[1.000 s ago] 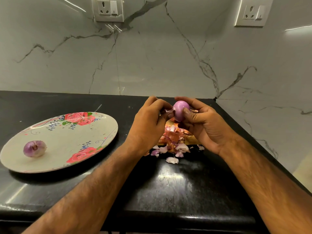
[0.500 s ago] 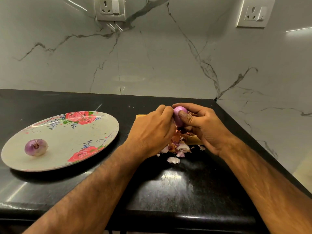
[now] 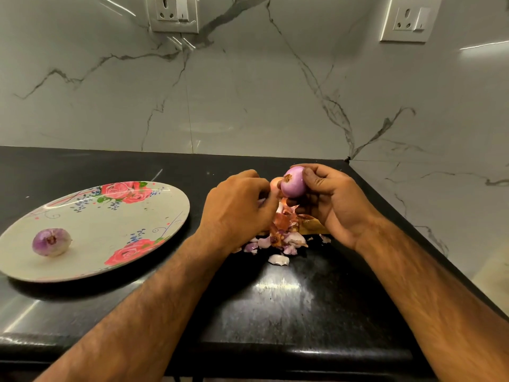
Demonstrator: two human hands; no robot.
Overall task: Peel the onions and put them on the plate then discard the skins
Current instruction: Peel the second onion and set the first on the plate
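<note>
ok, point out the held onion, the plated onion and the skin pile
held onion point(image 3: 294, 184), head view, peeled purple side
plated onion point(image 3: 51, 241), head view, its root end
skin pile point(image 3: 286, 236), head view, middle of the heap

Black countertop point(image 3: 275, 312), marble wall point(image 3: 248, 92) w/ 2 sockets point(image 3: 173, 12).

Two bare forearms reach in from the near edge and meet over the middle of the desk point(image 3: 278, 307). The right hand point(image 3: 334, 201) is held above the desk, palm turned to the left, with its thumb and fingers curled round a peeled onion point(image 3: 294, 182). The left hand point(image 3: 238, 209) sits just beside it, back of the hand facing up, fingers curled inward toward the onion. Whether they pinch anything is hidden. Both wrists bend slightly inward.
</note>
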